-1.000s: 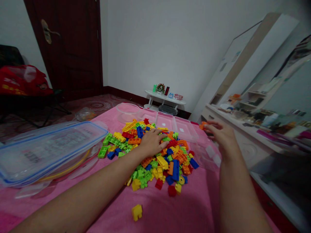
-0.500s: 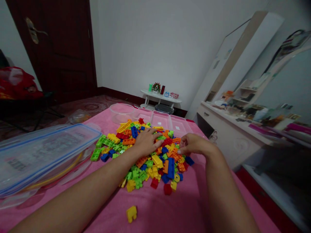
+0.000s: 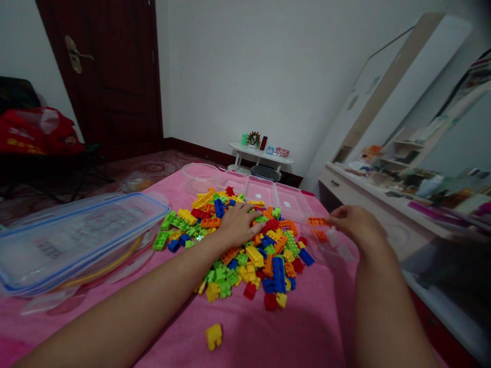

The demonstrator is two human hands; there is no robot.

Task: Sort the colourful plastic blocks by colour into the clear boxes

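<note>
My left hand (image 3: 238, 225) lies on the heap of colourful toy building bricks (image 3: 255, 255), its fingers stretched out and spread. Off to the right, my right hand (image 3: 355, 225) pinches an orange building brick (image 3: 316, 221) between thumb and fingers. That brick is over a clear plastic box (image 3: 337, 250) at the right side of the cloth. A second orange piece (image 3: 320, 235) shows just below, seemingly inside this box. One yellow brick (image 3: 214, 336) sits apart from the heap, close to me.
Behind the heap stand a round clear tub (image 3: 199, 179) and several clear rectangular boxes (image 3: 291, 202). Stacked clear lids (image 3: 84, 240), one blue-edged, lie on the left of the pink cloth (image 3: 268, 342). A cluttered dresser (image 3: 383, 204) is at the right.
My right hand has moved right, from the edge of the heap to the clear box, with an orange brick. My left hand stays on the heap. The view has shifted a little left.
</note>
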